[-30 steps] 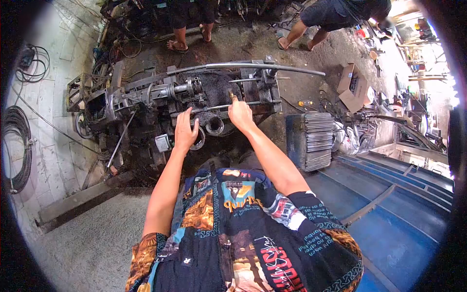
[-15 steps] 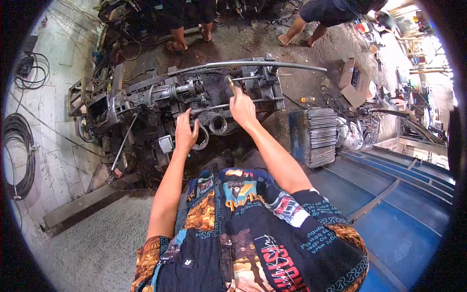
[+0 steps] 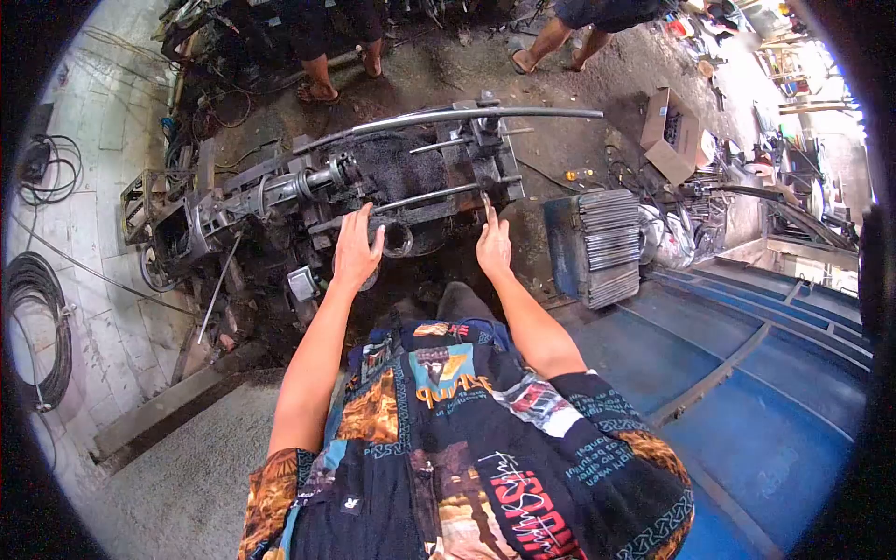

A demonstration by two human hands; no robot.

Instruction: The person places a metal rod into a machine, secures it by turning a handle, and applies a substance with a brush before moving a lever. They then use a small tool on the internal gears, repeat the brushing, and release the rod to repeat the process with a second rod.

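My left hand [image 3: 357, 250] is at the near side of a greasy lathe-like machine [image 3: 401, 168], its thumb apart from its fingers. The fingertips are by the left end of a long metal rod [image 3: 427, 197], and just right of them sits a metal ring [image 3: 398, 241]. My right hand [image 3: 493, 247] is closed round a slim tool [image 3: 486, 203] that points up toward the machine's right end; its exact kind is too small to tell. Dark shavings lie on the machine bed between the rods.
A finned metal block [image 3: 609, 250] stands right of my right hand. Farther right are an open cardboard box [image 3: 670, 140] and blue metal panels [image 3: 747, 383]. Two people's bare legs [image 3: 319, 79] [image 3: 551, 42] show beyond the machine. Coiled cable [image 3: 42, 322] hangs at left.
My right hand has moved back toward me and to the right with the slim tool, from over the bed to the machine's near right edge. The view has shifted slightly.
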